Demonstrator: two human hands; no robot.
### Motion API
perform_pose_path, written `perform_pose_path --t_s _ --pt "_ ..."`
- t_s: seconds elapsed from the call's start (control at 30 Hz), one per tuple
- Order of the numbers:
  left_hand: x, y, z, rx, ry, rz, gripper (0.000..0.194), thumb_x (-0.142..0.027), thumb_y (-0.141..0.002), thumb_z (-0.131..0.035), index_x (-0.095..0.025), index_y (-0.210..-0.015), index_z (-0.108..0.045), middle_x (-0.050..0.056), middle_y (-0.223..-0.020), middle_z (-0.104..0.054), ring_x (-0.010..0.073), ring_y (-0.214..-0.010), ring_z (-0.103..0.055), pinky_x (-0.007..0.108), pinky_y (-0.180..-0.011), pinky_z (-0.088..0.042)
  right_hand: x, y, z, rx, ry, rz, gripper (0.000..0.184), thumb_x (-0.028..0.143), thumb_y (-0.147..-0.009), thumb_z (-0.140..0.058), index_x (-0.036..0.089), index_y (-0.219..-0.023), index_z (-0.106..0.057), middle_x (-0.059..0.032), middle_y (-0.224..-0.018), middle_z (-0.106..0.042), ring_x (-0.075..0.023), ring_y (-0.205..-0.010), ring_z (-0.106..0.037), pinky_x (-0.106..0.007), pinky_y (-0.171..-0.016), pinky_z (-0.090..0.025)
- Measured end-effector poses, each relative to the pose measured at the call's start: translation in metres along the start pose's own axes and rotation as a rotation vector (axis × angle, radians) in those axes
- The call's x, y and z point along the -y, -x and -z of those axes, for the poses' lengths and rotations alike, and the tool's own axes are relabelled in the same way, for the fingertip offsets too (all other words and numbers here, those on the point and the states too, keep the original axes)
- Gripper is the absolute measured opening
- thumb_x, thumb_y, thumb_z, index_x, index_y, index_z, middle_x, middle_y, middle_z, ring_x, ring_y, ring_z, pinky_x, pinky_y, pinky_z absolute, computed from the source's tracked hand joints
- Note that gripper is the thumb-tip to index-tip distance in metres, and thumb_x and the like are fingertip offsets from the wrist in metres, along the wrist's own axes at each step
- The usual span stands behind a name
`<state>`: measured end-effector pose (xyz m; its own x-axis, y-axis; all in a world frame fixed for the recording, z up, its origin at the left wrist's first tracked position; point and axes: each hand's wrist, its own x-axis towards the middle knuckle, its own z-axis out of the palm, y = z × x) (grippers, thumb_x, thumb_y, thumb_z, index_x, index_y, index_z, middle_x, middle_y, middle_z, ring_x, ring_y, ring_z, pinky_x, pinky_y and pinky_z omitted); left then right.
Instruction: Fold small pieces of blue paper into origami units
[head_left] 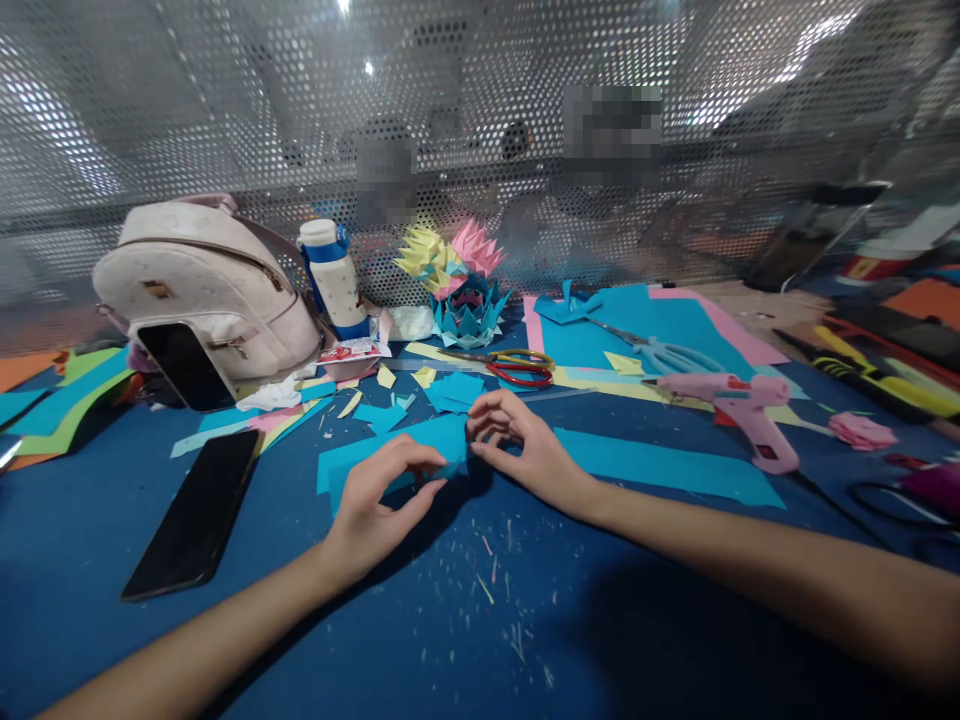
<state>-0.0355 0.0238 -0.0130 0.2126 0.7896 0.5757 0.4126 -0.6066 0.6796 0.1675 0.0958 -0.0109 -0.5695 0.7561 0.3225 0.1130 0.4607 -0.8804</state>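
Note:
Several blue paper pieces lie under and beyond my hands. My left hand (384, 496) is closed in a pinch, thumb and forefinger meeting at a small piece of blue paper (451, 470). Behind it, a wider blue paper sheet (427, 436) lies on the table. My right hand (534, 452) hovers just right of that paper, its fingers loosely curled and apart, with nothing visible between them. To its right stretches a long blue paper strip (667, 468). Past my fingers are small folded blue scraps (456, 390) and scissors with red and yellow handles (521, 368).
A pink glue gun (739, 400) and light-blue-handled scissors (667, 352) lie right. Paper flowers (469, 300), a bottle (334, 280) and a backpack (217, 270) stand behind. One phone (196, 510) lies left; another phone (186, 365) leans on the backpack. A perforated metal screen (465, 120) closes the back.

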Motion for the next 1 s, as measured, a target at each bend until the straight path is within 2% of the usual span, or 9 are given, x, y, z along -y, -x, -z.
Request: perform_pose_path --t_s 0.17,0.33,0.43,0.63,0.8,1.0 --pt "-0.0003 -0.0010 0.0000 -0.015 -0.004 0.019 0.012 -0.010 -0.084 -0.060 -0.017 -0.094 -0.063 0.004 -0.084 -0.063 0.0142 -0.074 -0.059 0.026 -0.065 -0.051 -0.0049 0.0026 -0.0001 0.109 -0.059 -0.034 0.042 0.028 -0.086 -0.061 0.021 -0.123 -0.044 -0.0075 -0.106 -0.062 -0.0192 -0.100 -0.062 -0.034 -0.083 -0.052" --pt "0.0003 -0.0014 -0.0008 0.015 0.021 0.034 0.011 -0.013 -0.086 -0.059 -0.017 -0.095 -0.063 0.005 -0.086 -0.064 0.0157 -0.077 -0.060 0.029 -0.068 -0.054 -0.0077 0.0025 -0.0004 0.130 -0.145 -0.088 0.052 0.030 -0.083 -0.064 0.022 -0.129 -0.041 -0.0049 -0.100 -0.066 -0.0191 -0.092 -0.067 -0.039 -0.085 -0.055" --pt "0.0008 -0.0015 -0.0012 0.043 0.032 0.054 0.012 -0.014 -0.086 -0.058 -0.018 -0.097 -0.062 0.006 -0.089 -0.064 0.0162 -0.081 -0.062 0.030 -0.072 -0.055 -0.0059 0.0010 -0.0005 0.139 -0.191 -0.076 0.052 0.027 -0.081 -0.065 0.022 -0.128 -0.044 -0.0044 -0.101 -0.068 -0.0194 -0.096 -0.066 -0.040 -0.088 -0.054" --pt "0.0036 -0.0020 -0.0023 0.055 0.029 0.151 0.012 -0.016 -0.086 -0.058 -0.019 -0.098 -0.062 0.006 -0.095 -0.067 0.0166 -0.083 -0.064 0.031 -0.076 -0.057 -0.0001 -0.0010 0.0004 0.156 -0.121 -0.033 0.046 0.025 -0.077 -0.070 0.021 -0.120 -0.055 -0.0055 -0.108 -0.067 -0.0211 -0.105 -0.063 -0.039 -0.091 -0.052" --pt "0.0075 -0.0016 -0.0025 0.071 0.016 0.193 0.013 -0.018 -0.087 -0.058 -0.018 -0.099 -0.061 0.006 -0.095 -0.066 0.0163 -0.078 -0.064 0.032 -0.074 -0.056 0.0006 -0.0017 0.0011 0.137 -0.084 -0.011 0.037 0.023 -0.080 -0.068 0.021 -0.115 -0.058 -0.0041 -0.105 -0.067 -0.0181 -0.099 -0.065 -0.035 -0.088 -0.052" --pt "0.0083 -0.0020 -0.0010 0.039 -0.081 0.169 0.015 -0.023 -0.085 -0.063 -0.020 -0.099 -0.060 0.000 -0.078 -0.061 0.0130 -0.063 -0.055 0.025 -0.059 -0.050 -0.0058 -0.0009 0.0007 0.103 -0.018 -0.002 0.032 0.031 -0.083 -0.066 0.020 -0.112 -0.060 -0.0032 -0.097 -0.067 -0.0160 -0.086 -0.064 -0.031 -0.079 -0.053"
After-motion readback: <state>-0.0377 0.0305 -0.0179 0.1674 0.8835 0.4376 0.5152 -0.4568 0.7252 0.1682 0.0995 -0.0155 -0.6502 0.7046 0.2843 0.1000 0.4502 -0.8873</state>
